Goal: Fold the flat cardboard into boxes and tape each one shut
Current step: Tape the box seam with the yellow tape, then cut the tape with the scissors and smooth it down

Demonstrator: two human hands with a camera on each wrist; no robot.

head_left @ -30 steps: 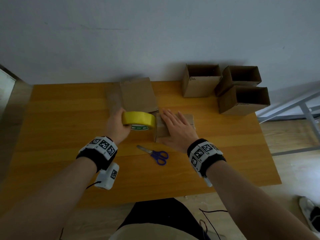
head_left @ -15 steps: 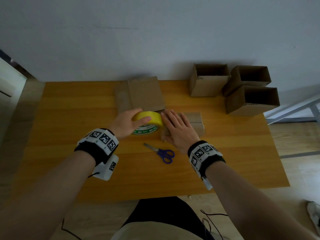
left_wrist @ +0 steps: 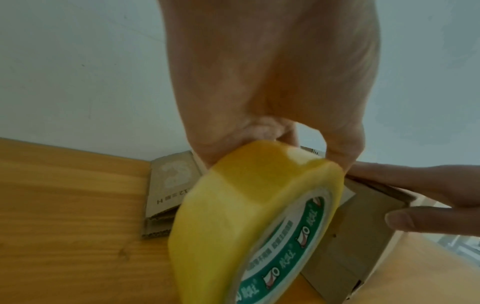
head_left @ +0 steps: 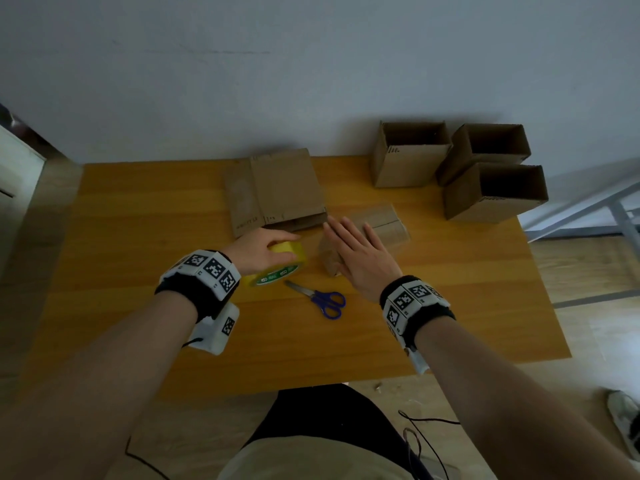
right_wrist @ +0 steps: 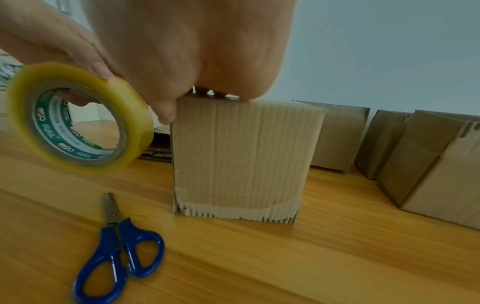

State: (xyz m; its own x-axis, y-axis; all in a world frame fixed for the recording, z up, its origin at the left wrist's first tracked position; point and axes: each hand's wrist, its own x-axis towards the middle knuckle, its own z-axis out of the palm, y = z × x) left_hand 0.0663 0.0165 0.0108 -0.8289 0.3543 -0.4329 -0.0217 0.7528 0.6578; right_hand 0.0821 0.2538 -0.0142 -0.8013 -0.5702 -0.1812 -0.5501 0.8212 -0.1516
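Head view. Box (head_left: 377,226) stands near the middle of the desk (head_left: 138,220), flaps folded down, with the right hand (head_left: 360,261) lying flat on its top, fingers straight. Left hand (head_left: 258,249), just left of the box, curls its fingers round the tape roll (head_left: 277,268). Whether a strip is already drawn from the roll to the box cannot be told. Scissors (head_left: 320,298) lie on the desk in front of the box, between the two wrists. Flat cardboard (head_left: 277,188) lies behind and left of the box; three open boxes (head_left: 485,174) stand behind and right of it, well apart from the hands.

Left wrist view. Tape roll (left_wrist: 254,216) is pinched at its upper rim, tilted, right beside the box wall (left_wrist: 363,226); straight fingers (left_wrist: 428,220) of the right hand reach over the box edge.

Right wrist view. Palm presses the box top; the box (right_wrist: 241,156) stands upright with a ragged lower edge. Scissors (right_wrist: 119,246) lie in front and left of the box; the tape roll (right_wrist: 78,119) hangs to its left, clear of the desk.

Risk, as judged: if the flat hand lifts early, the flaps may spring up; a slanted pull of tape could wrinkle or miss the seam. Nothing blocks the roll's path to the box.
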